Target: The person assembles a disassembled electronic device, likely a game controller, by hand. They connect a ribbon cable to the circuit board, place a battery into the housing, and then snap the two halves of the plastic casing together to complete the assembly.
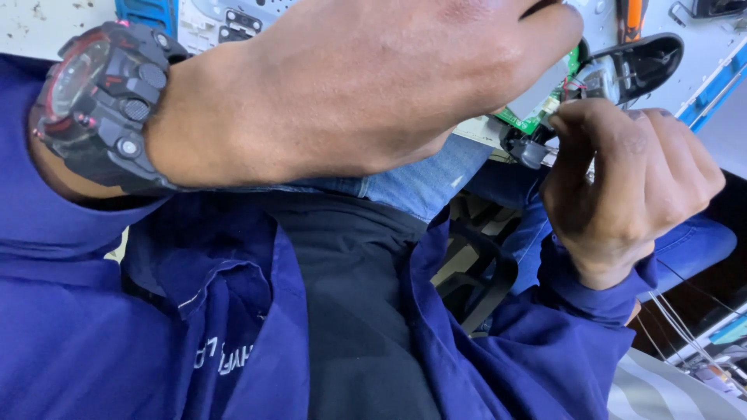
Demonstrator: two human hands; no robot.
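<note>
- Two bare hands are meeting over a small green circuit board (537, 117) near the far edge of a pale speckled table (704, 62), and we are looking down on them from close above.
- We are seeing the left hand (366, 85) filling the upper middle of the view, back of the hand toward us, with a chunky black wristwatch with red trim (97, 105) sitting on its wrist above a dark blue sleeve (70, 311).
- Its fingers are curling away from us around the board; they seem to be gripping it, but we cannot tell exactly how they are closing, since the hand is hiding them.
- We are seeing the right hand (630, 183) coming up from the lower right, its fingers (580, 124) bunched together and pinching at the edge of the board, where thin red wires (573, 87) are showing.
- A small dark plastic part (529, 149) is hanging just below the board, touching or nearly touching the right thumb; we cannot tell which.
- A glossy black curved shell (642, 58) is lying on the table just beyond the right hand.
- An orange-handled tool (632, 17) is standing at the top edge, beside the shell.
- Blue jeans (424, 183) and a black shirt (350, 311) are showing beneath the hands.
</note>
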